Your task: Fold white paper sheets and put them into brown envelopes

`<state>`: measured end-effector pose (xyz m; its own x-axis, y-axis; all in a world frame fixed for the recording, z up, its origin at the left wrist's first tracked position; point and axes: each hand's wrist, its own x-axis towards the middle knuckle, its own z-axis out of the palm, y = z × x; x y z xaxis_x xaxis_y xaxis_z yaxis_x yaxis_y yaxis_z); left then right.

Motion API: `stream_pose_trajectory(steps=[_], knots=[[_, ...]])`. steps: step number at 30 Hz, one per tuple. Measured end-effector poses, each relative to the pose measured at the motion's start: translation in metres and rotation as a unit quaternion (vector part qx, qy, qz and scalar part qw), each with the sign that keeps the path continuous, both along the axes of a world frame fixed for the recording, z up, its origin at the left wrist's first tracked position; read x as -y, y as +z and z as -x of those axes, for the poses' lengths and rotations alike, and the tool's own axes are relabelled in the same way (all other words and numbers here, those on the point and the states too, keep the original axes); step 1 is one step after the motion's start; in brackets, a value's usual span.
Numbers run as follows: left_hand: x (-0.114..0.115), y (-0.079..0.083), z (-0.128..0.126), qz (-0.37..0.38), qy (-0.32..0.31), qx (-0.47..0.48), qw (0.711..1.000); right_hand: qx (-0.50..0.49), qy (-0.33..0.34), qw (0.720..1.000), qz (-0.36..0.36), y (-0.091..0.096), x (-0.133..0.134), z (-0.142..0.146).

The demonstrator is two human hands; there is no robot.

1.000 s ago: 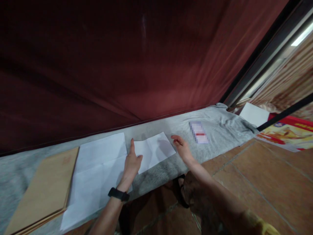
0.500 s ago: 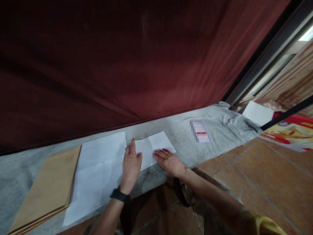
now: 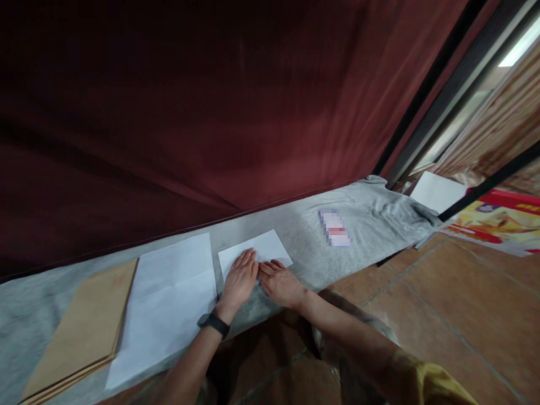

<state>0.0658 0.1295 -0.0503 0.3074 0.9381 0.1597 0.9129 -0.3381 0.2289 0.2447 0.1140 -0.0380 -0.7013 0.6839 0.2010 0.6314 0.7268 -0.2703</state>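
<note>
left hand (image 3: pixel 239 279): 1 | right hand (image 3: pixel 279 283): 1 | wristband (image 3: pixel 214 324): 1 | small white paper (image 3: pixel 270 247): 1 | large white paper (image 3: pixel 172 292): 1 sheet showing | brown envelopes (image 3: pixel 84 326): 1 pile, at least 2, exact number unclear | blurred item (image 3: pixel 335 229): 1 | grey cloth (image 3: pixel 371 219): 1 | red curtain (image 3: pixel 211 140): 1 | yellow sleeve (image 3: pixel 441 382): 1
</note>
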Motion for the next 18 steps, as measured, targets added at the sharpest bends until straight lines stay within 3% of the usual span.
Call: stream_pose_trajectory(steps=[7,12,15,18], knots=[[-0.035,-0.004,-0.002,-0.037,0.043,-0.089,0.994,0.025,-0.002,1.0,-0.004,0.01,0.0,0.0],[-0.047,-0.015,0.005,-0.054,0.037,-0.078,0.995,0.051,-0.014,0.999,-0.005,0.009,0.002,0.004],[-0.046,-0.019,0.012,-0.05,0.015,-0.04,0.998,0.053,-0.007,0.999,0.002,0.009,0.002,0.003],[-0.027,-0.02,0.02,-0.026,-0.027,-0.002,0.999,0.049,0.001,0.999,0.013,0.014,0.001,0.001]])
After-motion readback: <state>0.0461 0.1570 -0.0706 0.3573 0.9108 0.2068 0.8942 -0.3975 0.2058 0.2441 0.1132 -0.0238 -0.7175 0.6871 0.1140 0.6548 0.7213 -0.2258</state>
